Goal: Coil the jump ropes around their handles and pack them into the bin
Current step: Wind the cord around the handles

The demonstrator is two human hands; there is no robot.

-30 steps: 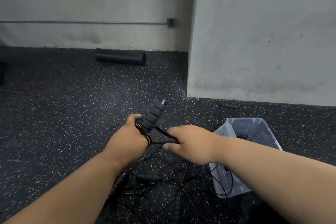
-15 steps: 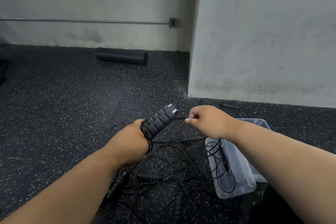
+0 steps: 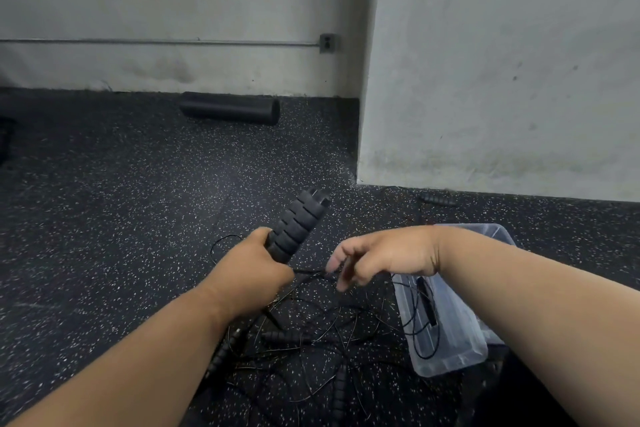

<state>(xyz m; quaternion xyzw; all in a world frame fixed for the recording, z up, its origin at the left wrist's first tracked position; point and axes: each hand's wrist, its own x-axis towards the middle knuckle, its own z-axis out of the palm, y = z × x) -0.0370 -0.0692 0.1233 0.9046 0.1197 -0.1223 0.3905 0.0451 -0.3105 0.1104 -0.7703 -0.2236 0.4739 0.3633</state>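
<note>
Right hand [image 3: 382, 258] dropped below the handle [image 3: 298, 227], fingers loosened at the cord [image 3: 311, 272]

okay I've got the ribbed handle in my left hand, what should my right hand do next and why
Probably pinch the thin black cord with the right hand and lay another turn around the black ribbed foam handle. The left hand grips that handle; the right hand's fingers hang loose by the cord, much of which lies tangled on the floor.

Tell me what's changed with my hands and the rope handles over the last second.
The right hand went from beside the left hand up to the tip of the ribbed handles, then dropped back down; its fingers hang loose over the thin cord, and no grip is visible. The left hand kept gripping the handles, tilted up and to the right. The clear bin and the rope tangle stayed put.
</note>
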